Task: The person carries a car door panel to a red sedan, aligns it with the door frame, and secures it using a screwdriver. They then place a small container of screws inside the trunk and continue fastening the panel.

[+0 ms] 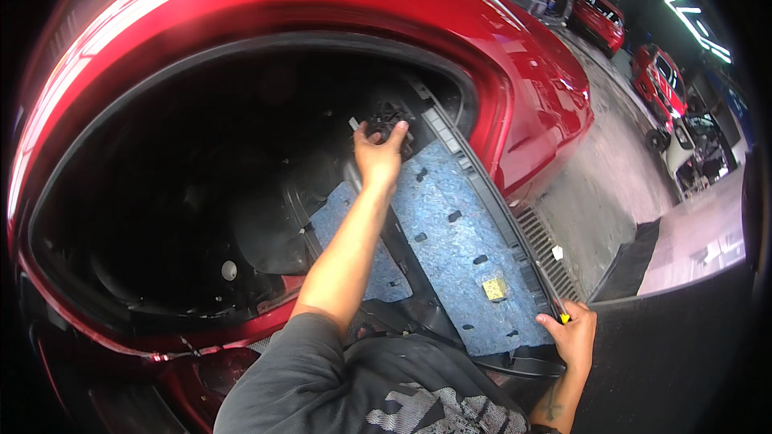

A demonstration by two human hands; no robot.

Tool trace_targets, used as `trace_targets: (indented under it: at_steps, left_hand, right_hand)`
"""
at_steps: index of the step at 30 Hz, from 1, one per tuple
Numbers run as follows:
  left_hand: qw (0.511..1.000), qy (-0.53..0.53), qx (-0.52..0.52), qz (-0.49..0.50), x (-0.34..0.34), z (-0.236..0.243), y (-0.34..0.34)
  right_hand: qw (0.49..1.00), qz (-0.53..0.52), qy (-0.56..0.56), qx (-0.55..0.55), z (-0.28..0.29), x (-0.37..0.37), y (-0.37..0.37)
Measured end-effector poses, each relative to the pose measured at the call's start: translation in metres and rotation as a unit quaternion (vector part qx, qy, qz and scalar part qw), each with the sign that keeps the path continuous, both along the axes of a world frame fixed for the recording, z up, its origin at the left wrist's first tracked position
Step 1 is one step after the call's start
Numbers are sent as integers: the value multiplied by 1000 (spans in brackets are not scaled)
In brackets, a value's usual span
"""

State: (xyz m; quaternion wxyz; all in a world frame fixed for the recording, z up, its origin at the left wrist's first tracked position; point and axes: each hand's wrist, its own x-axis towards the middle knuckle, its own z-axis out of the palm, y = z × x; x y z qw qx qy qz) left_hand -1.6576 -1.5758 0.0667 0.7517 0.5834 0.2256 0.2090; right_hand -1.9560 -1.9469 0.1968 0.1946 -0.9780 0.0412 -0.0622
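Observation:
A red car's open wheel arch fills the view. A loosened liner panel with blue-grey felt backing and a black ribbed plastic edge leans inside it. My left hand reaches up into the arch, fingers closed on a black plastic piece at the liner's top end. My right hand grips the liner's lower corner by its black edge; a small yellow-tipped thing shows between its fingers. A yellow patch sticks to the felt near that corner.
Dark suspension parts and a black inner cover sit deep in the arch. The red bumper curves off to the right. Beyond it lie grey concrete floor, a black mat and several parked red cars.

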Motion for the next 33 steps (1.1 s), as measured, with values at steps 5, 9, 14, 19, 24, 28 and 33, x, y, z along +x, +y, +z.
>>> trace_targets:
  at_steps: [5,9,14,19,24,28,33]
  left_hand:
    - [998,2,66,10,-4,-4,-4]
    - [999,-46,27,-4,1,-22,3]
    - [991,7,133,-6,1,-4,2]
    - [973,18,230,-7,-5,-2,5]
    - [976,5,218,-9,-7,-8,5]
    - [980,18,195,-28,5,-11,12]
    - [988,23,151,-16,10,-10,6]
  right_hand:
    - [1000,-9,5,13,-5,0,-2]
    - [1000,-3,14,7,-1,2,3]
    - [1000,-3,31,5,-2,2,1]
    - [1000,18,22,6,-5,4,2]
    - [1000,14,20,9,-3,4,8]
    - [999,2,47,-15,-1,5,8]
    - [1000,14,10,9,-16,2,-3]
